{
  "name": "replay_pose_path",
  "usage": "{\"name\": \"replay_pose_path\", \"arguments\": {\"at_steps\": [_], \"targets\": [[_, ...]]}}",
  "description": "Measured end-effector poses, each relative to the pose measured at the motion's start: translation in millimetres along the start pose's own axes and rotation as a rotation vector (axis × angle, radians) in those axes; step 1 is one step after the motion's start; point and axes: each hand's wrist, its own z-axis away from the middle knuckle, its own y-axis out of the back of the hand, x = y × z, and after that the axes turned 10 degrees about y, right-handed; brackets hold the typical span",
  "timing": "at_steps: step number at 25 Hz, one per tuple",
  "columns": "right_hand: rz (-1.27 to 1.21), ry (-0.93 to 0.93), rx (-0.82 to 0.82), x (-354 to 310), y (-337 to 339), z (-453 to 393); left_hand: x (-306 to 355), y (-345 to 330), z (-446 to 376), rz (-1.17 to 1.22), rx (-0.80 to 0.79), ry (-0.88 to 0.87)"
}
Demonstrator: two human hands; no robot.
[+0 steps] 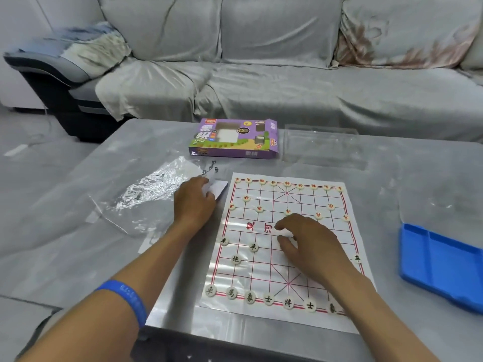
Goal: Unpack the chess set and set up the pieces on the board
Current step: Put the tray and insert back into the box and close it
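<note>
A paper xiangqi board (264, 267) with red grid lines lies on the table. Several round cream pieces with red characters (287, 184) stand along its far rows. Several with black characters (288, 303) line the near edge, and others such as a black-marked piece (253, 247) sit further in. My right hand (308, 244) hovers over the board's middle, its thumb and fingers curled close together above the grid; whether it holds a piece is hidden. My left hand (194, 202) rests left of the board, its fingers on a white paper slip (219, 189).
The purple chess box (235, 139) lies at the table's far side, a clear plastic tray (324, 147) to its right. A crumpled clear bag (146, 197) and a small metal chain (209, 169) lie at left. A blue tray (441, 262) sits at right. A grey sofa stands behind.
</note>
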Motion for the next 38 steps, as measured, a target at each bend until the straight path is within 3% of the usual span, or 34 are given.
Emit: {"name": "replay_pose_path", "arguments": {"at_steps": [2,5,9,13,16,19,23,27,32,36,38], "targets": [[-0.08,-0.018,0.032,2,4,-3,7,11,8,0.2,0.078,0.048],[-0.273,-0.096,0.175,6,21,-2,37,18,33,0.465,0.029,0.054],[-0.655,-0.413,0.357,31,52,21,95,10,94,0.563,-0.227,-0.107],[-0.949,-0.489,0.229,70,85,69,150,-15,154,0.66,-0.492,-0.094],[-0.928,-0.549,0.367,103,97,107,184,-40,194,0.747,-0.678,-0.006],[-0.864,-0.63,0.495,137,104,137,208,-61,227,0.761,-0.797,-0.055],[-0.53,-0.663,0.548,186,114,163,217,-88,248,0.63,-0.814,-0.152],[-0.242,-0.656,0.469,228,109,167,212,-98,245,0.495,-0.715,-0.171],[-0.087,-0.556,0.282,236,89,144,207,-106,242,0.293,-0.723,-0.421],[-0.028,-0.579,0.289,240,85,139,207,-106,241,0.224,-0.701,-0.525],[-0.032,-0.606,0.314,238,83,137,207,-106,240,0.079,-0.699,-0.702]]}}
